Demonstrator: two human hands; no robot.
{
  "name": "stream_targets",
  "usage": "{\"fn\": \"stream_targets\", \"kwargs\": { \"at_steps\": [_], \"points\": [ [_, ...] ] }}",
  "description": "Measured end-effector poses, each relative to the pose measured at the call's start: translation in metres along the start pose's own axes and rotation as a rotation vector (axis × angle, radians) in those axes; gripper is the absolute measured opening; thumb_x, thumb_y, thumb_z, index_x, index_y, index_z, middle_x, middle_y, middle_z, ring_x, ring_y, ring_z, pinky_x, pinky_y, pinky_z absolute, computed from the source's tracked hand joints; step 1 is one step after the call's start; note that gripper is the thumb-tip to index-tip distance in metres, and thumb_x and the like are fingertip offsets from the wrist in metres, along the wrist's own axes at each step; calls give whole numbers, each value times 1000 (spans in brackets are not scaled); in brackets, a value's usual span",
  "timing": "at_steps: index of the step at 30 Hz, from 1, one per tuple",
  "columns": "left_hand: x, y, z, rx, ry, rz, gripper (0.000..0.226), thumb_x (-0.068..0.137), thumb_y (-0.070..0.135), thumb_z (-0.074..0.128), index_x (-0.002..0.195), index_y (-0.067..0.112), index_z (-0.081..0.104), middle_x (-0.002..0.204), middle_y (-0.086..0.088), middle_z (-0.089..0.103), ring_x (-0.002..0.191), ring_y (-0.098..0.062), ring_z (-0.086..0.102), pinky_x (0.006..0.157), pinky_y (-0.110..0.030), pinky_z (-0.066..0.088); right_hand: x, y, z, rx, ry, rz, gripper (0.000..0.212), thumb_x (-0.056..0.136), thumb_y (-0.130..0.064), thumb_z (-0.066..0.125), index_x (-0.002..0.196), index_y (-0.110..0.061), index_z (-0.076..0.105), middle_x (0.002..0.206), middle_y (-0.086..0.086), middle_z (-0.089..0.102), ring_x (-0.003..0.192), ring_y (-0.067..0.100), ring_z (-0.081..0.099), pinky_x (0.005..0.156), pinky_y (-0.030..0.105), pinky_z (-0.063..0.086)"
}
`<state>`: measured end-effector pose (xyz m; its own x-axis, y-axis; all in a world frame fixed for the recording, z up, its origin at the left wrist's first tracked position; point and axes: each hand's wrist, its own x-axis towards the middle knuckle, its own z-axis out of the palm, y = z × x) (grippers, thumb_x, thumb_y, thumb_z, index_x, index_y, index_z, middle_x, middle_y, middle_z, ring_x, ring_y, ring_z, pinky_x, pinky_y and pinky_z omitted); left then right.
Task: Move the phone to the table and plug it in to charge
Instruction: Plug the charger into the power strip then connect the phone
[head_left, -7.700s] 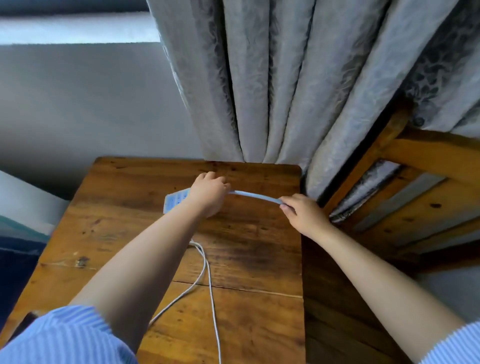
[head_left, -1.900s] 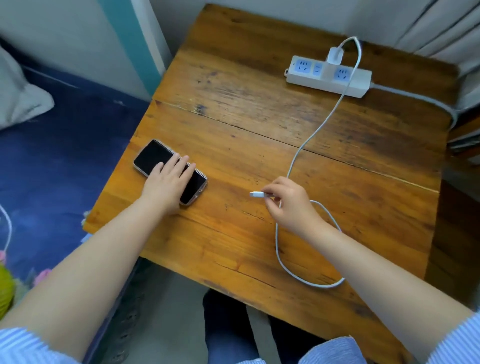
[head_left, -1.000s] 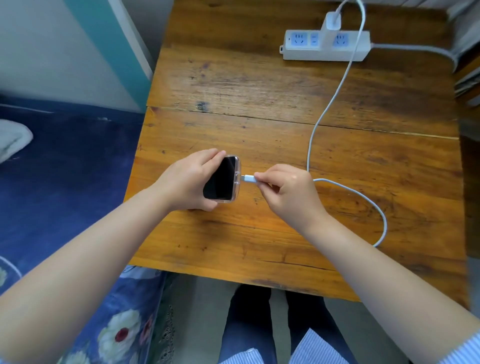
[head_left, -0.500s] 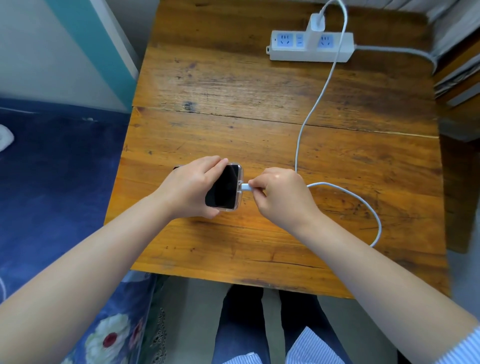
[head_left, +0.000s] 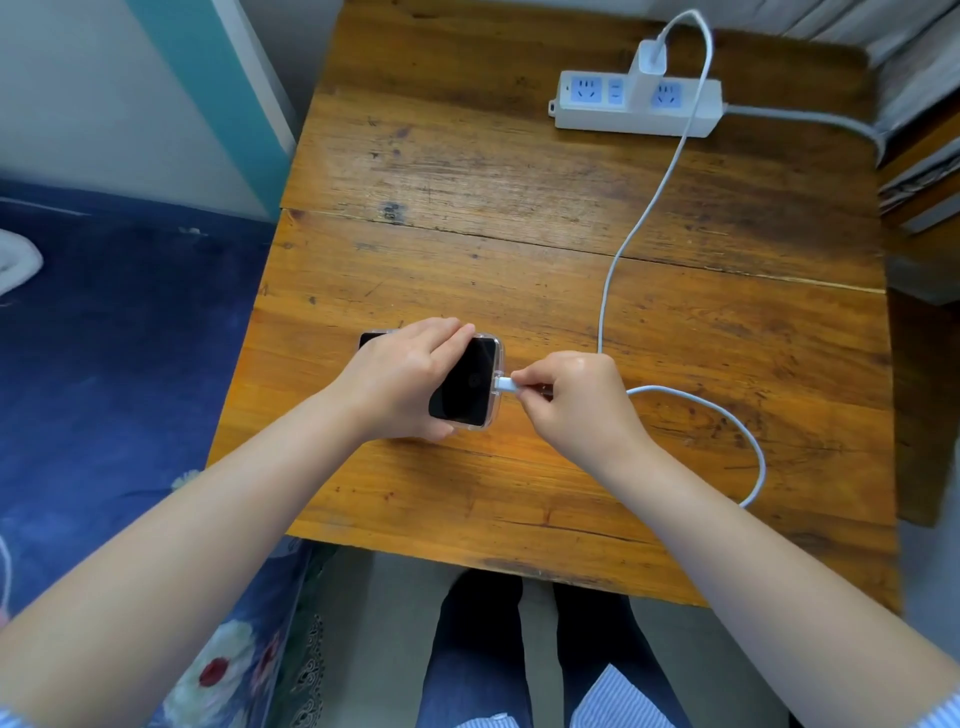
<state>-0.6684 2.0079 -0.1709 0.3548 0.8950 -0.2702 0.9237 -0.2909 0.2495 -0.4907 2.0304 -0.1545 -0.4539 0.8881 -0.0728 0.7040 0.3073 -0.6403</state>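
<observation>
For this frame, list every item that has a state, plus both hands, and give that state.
Phone: screen dark, resting on the wooden table, clear case on.
Cable connector: at the phone's end port; full seating cannot be told.
Charging cable: slack, looped on the table.
Charger adapter: plugged into the power strip.
Left hand: gripping the phone.
Right hand: pinching the connector.

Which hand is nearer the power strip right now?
Right. The right hand pinches the cable plug at the phone, below the power strip. The left hand grips the phone farther to the left.
</observation>
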Motion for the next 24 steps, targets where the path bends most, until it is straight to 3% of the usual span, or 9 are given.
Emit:
{"fn": "stream_targets", "kwargs": {
  "at_steps": [6, 13, 18, 24],
  "points": [
    [1, 4, 6, 38, -18, -6, 94, 67, 35, 75, 140, 0, 26, 145, -14, 39, 133, -24, 37, 102, -35, 42, -3, 8, 1, 23, -17, -13, 12, 78, 3, 65, 89, 4, 70, 88, 23, 73, 84, 34, 67, 78, 38, 52],
    [7, 2, 10, 139, -63, 32, 91, 75, 40, 66, 143, 3, 17, 149, -9, 31, 137, -20, 28, 106, -31, 36, -13, 14, 17, 51, 54, -44, 9, 69, 12, 69, 77, 10, 69, 70, 28, 71, 66, 39, 67, 63, 45, 56],
    [7, 4, 15, 249, -155, 73, 92, 79, 46, 59, 144, 5, 9, 153, -9, 22, 141, -21, 20, 113, -30, 26, -20, 21, 27, 96, 19, -24, 9, 70, 13, 68, 78, 10, 69, 72, 28, 72, 68, 37, 67, 65, 43, 56],
    [11, 2, 23, 249, -166, 60, 92, 77, 42, 63, 144, 4, 12, 152, -11, 26, 140, -23, 24, 113, -32, 27, -17, 31, 35, 104, -25, 16, 10, 74, 9, 66, 84, 8, 69, 80, 26, 73, 76, 36, 67, 72, 43, 56]
  ]
}}
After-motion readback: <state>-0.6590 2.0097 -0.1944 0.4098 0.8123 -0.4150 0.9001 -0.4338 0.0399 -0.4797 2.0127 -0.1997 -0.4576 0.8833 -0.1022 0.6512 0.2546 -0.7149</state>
